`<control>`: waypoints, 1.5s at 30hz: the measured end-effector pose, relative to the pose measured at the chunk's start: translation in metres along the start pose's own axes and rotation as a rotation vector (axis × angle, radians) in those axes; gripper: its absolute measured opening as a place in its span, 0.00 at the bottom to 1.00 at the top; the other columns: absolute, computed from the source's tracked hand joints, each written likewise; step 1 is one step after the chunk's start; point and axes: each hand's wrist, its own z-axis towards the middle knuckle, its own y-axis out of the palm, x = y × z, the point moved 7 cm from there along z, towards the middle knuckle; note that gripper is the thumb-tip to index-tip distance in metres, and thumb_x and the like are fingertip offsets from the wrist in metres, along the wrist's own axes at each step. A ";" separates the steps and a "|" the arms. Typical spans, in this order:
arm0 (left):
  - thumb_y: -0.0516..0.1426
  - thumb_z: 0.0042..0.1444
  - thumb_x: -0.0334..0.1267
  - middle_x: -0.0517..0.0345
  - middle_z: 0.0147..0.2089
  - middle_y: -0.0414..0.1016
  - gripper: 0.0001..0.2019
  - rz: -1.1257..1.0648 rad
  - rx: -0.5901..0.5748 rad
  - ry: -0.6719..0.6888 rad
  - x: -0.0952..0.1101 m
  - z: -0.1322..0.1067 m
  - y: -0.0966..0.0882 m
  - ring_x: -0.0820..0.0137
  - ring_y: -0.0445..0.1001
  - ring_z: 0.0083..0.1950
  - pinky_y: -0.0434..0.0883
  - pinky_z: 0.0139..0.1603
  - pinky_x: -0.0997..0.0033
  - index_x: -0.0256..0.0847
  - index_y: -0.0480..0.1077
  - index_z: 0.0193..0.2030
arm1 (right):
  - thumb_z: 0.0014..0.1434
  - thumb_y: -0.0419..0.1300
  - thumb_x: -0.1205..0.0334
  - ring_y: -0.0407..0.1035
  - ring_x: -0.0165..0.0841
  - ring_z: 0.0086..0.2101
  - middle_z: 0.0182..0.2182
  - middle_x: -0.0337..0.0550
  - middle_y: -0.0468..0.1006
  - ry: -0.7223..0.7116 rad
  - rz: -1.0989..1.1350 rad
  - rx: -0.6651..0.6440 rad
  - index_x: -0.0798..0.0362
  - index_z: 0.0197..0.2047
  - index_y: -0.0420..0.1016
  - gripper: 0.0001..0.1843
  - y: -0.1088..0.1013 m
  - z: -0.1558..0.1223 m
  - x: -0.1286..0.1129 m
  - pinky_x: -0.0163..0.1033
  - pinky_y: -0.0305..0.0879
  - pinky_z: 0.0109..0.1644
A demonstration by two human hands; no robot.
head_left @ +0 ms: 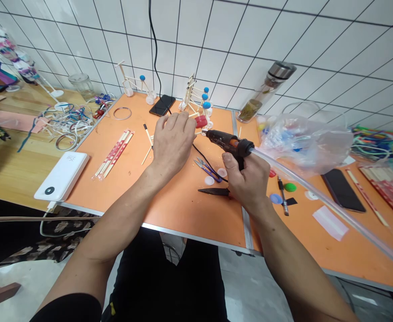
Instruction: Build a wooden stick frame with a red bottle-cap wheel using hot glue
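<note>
Wrapped fully around its handle, my right hand [246,185] grips a black hot glue gun [225,141], with a long clear glue rod [330,210] running off past the right edge of the view. My left hand [172,147] curls just beside a red bottle cap [201,121]; I cannot tell whether it has hold of it. Behind sits a wooden stick frame [192,100] with blue balls. Smooth orange tabletop [183,214] stretches from my wrists to its metal-trimmed near edge. Small blue-handled scissors [208,171] and black shears [213,191] lie under the glue gun.
</note>
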 end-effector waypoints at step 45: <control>0.60 0.76 0.35 0.46 0.67 0.84 0.11 0.010 -0.002 0.025 -0.002 -0.001 -0.004 0.50 0.79 0.68 0.73 0.70 0.45 0.51 0.76 0.61 | 0.82 0.54 0.35 0.77 0.42 0.33 0.31 0.45 0.79 -0.034 -0.024 0.039 0.49 0.44 0.85 0.30 -0.006 0.002 0.000 0.46 0.69 0.38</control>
